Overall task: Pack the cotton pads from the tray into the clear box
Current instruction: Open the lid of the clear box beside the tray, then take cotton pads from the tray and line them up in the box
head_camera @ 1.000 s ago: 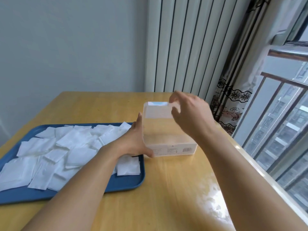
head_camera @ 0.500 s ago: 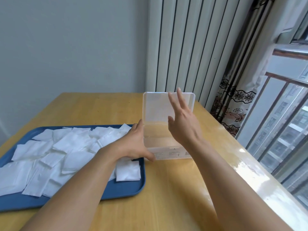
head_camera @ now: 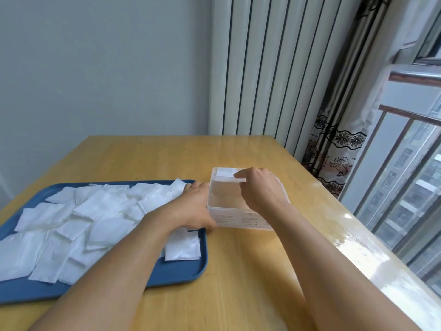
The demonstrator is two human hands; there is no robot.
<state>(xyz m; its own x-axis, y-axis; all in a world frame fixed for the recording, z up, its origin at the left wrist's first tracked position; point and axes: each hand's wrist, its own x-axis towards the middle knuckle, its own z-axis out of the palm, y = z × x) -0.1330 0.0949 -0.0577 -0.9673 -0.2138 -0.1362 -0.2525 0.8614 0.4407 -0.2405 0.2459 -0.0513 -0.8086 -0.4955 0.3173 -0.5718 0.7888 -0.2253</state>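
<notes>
Gripping the clear box [head_camera: 235,217] by its near-left corner on the desk [head_camera: 238,271], the left hand [head_camera: 194,209] steadies it beside the blue tray [head_camera: 181,273] of cotton pads [head_camera: 95,211] while the right hand's [head_camera: 261,189] curled fingers [head_camera: 238,174] pinch its far edge.

Both hands [head_camera: 259,189] on clear box [head_camera: 229,203]
</notes>
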